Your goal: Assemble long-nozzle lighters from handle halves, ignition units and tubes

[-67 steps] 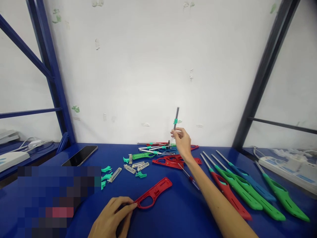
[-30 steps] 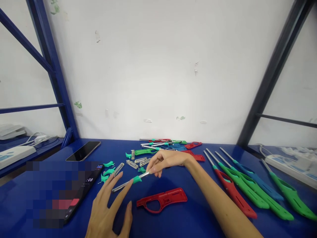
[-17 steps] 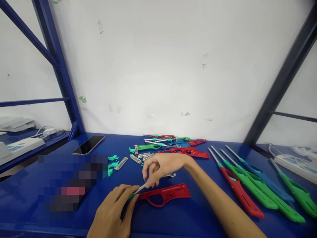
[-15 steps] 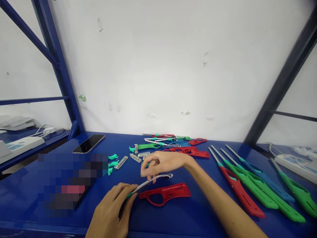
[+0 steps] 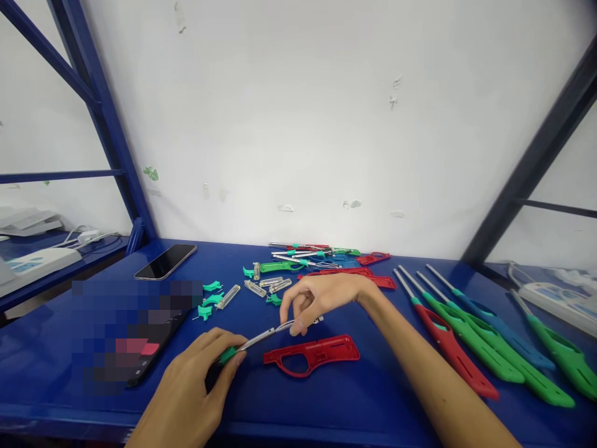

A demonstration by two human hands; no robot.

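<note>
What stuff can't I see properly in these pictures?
All in the head view:
- Left end of the metal tube: hidden by the left hand.
- Middle of the thin wires: covered by fingers of the right hand.
- Screen of the dark phone: blurred by blocky squares.
- Handle tip of the rightmost green lighter: cut off by the right edge.

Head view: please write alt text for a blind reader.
The left hand holds a silver metal tube by its green collar; the right hand is at its pale wires. A red plastic handle shell lies on a blue table.
</note>
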